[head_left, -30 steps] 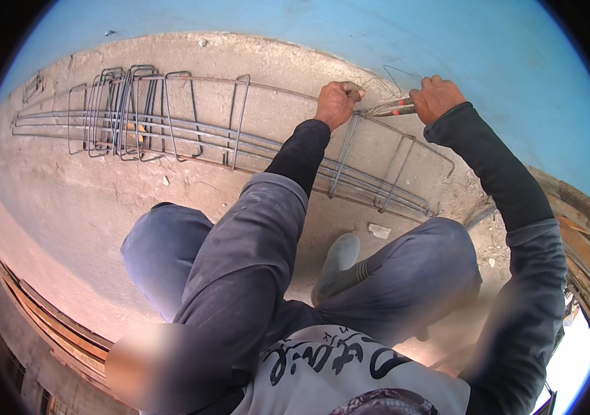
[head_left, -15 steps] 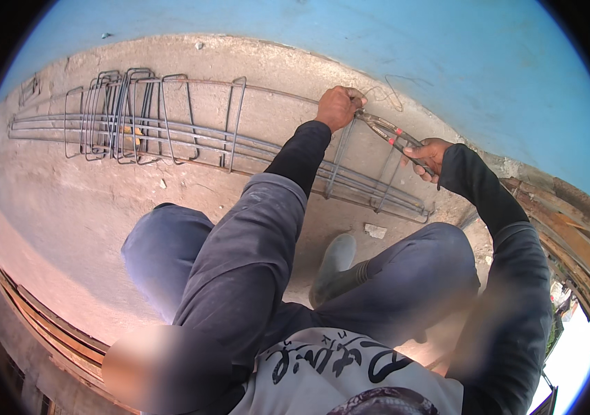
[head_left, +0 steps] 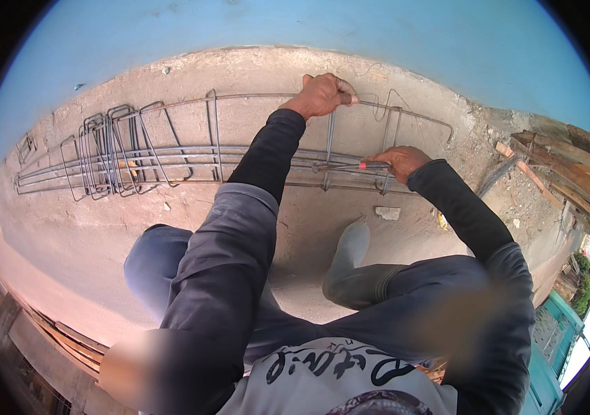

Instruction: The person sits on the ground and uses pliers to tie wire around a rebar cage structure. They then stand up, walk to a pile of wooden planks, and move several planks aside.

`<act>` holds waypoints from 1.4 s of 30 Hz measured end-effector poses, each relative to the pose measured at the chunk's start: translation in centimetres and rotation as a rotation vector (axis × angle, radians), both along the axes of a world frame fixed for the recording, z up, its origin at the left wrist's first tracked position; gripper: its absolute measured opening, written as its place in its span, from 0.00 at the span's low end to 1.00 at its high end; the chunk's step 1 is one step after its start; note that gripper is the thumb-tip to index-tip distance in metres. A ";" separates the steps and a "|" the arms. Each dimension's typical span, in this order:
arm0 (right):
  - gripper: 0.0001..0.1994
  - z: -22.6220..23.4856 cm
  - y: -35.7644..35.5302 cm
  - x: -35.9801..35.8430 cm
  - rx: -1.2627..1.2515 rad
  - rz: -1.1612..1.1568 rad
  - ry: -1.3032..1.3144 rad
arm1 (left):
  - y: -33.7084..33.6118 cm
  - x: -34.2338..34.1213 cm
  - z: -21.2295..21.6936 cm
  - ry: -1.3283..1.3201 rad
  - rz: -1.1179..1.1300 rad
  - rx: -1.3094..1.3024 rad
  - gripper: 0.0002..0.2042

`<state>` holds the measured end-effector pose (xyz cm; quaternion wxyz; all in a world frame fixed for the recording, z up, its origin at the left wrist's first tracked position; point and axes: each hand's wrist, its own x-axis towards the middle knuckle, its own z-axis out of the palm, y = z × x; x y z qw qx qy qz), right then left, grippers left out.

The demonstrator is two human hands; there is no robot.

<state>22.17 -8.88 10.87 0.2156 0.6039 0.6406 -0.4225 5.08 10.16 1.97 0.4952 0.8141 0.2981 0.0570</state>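
Observation:
A long cage of steel bars (head_left: pixel 260 155) with bent rectangular stirrups lies across the ground in front of me. My left hand (head_left: pixel 321 95) is closed over its far bar (head_left: pixel 419 115), right where a stirrup (head_left: pixel 330 142) meets it; whether tie wire is also between the fingers is hidden. In my right hand (head_left: pixel 405 163) is a pair of pincers (head_left: pixel 358 167) with red marks on the handles. The pincers lie level over the middle bars, their jaws pointing left, away from the far bar. Another stirrup (head_left: pixel 393 131) stands just beyond my right hand.
Several stirrups (head_left: pixel 111 149) are bunched at the cage's left end. Thin loose wire (head_left: pixel 376 104) curls by the blue wall (head_left: pixel 350 28). A broken pale block (head_left: pixel 387 213) lies near my boot (head_left: pixel 352 252). Wooden planks (head_left: pixel 572 162) are piled at the right.
My right hand has drawn the pincers down from the far bar and turned their jaws leftward. My left hand stays at the far bar's stirrup joint. The view has shifted.

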 end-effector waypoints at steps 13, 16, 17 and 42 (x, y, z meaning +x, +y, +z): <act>0.21 -0.9 -7.3 -4.8 0.034 -0.111 0.242 | -1.6 5.3 -0.3 0.010 -0.180 0.594 0.12; 0.20 0.7 -8.3 -4.9 -0.055 -0.077 0.192 | -2.7 4.7 2.0 -0.004 -0.397 0.286 0.13; 0.20 1.0 -8.7 -4.9 -0.090 -0.071 0.172 | -2.5 3.9 3.1 0.012 -0.366 0.118 0.13; 0.15 1.7 -12.9 -5.0 0.244 -0.671 0.559 | -11.5 -3.1 13.0 0.197 -0.682 -0.034 0.13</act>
